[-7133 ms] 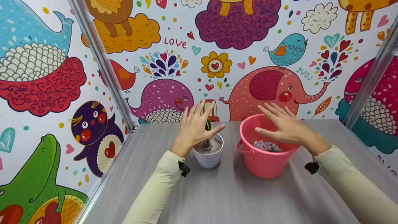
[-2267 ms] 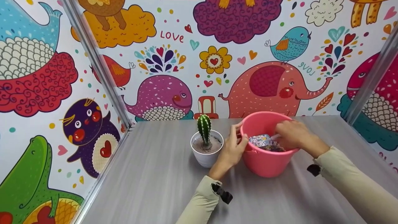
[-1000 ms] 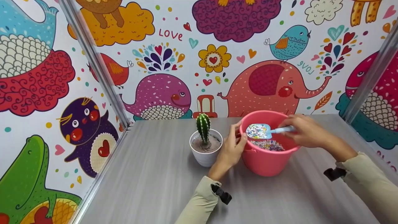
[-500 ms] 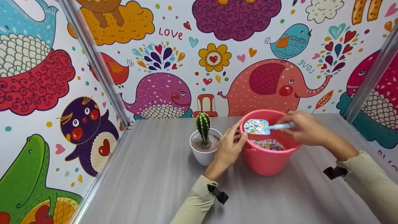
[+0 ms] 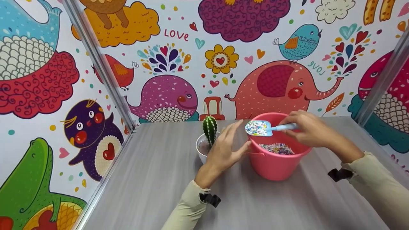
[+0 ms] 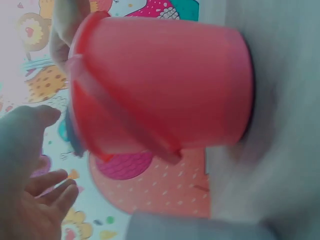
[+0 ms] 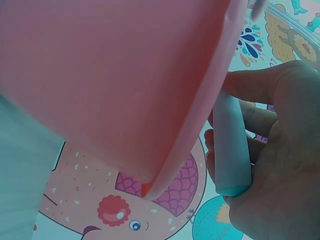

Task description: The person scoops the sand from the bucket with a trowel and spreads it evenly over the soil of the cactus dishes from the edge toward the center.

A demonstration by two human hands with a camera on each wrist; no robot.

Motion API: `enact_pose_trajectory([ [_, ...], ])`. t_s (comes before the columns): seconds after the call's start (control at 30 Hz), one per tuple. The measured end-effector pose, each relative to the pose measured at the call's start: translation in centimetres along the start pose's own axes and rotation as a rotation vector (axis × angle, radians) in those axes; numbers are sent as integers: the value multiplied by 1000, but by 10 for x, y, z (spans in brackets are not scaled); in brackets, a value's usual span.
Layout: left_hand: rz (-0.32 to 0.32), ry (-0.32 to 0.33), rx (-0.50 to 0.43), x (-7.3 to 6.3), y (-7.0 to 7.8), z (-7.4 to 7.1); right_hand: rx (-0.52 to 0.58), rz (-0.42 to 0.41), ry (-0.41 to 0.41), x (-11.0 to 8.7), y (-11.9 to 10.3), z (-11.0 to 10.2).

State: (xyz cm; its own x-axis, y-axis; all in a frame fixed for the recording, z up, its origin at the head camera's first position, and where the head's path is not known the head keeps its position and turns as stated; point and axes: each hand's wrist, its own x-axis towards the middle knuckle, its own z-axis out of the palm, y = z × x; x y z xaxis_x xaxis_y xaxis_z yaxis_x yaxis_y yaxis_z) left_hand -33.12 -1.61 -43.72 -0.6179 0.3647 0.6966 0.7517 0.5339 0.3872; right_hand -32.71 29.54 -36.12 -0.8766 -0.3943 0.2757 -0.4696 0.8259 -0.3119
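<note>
Over the pink bucket (image 5: 278, 167), a blue scoop (image 5: 270, 128) is gripped by the right hand (image 5: 308, 129), roughly level, presumably so its beads (image 5: 256, 127) aren't spilled. Nothing is held by the left hand (image 5: 222, 151), fingers extended; behind it, a potted cactus (image 5: 210, 129) is partly hidden.

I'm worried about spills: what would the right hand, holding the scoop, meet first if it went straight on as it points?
Leading with the scoop, it would probably meet the left hand, though depth is unclear.
</note>
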Motion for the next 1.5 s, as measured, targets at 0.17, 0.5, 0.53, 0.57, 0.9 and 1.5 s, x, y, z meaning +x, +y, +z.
enact_pose_trajectory([
  [0.17,33,69,33,-1,-6,-26,1,-10,-19,6,-10,2],
  [0.5,-5,257,-50,-3,-41,-58,33,-11,-46,22,-28,13],
  [0.53,-14,264,-51,-5,-44,-58,33,-12,-49,24,-30,15],
  [0.57,-30,266,-50,-7,-48,-58,31,-12,-51,25,-31,17],
  [0.9,-270,161,-60,-36,-76,-53,-11,-79,-45,40,-44,37],
  [1.5,-431,-224,-59,-54,-89,-40,-66,-68,-24,53,-55,33],
])
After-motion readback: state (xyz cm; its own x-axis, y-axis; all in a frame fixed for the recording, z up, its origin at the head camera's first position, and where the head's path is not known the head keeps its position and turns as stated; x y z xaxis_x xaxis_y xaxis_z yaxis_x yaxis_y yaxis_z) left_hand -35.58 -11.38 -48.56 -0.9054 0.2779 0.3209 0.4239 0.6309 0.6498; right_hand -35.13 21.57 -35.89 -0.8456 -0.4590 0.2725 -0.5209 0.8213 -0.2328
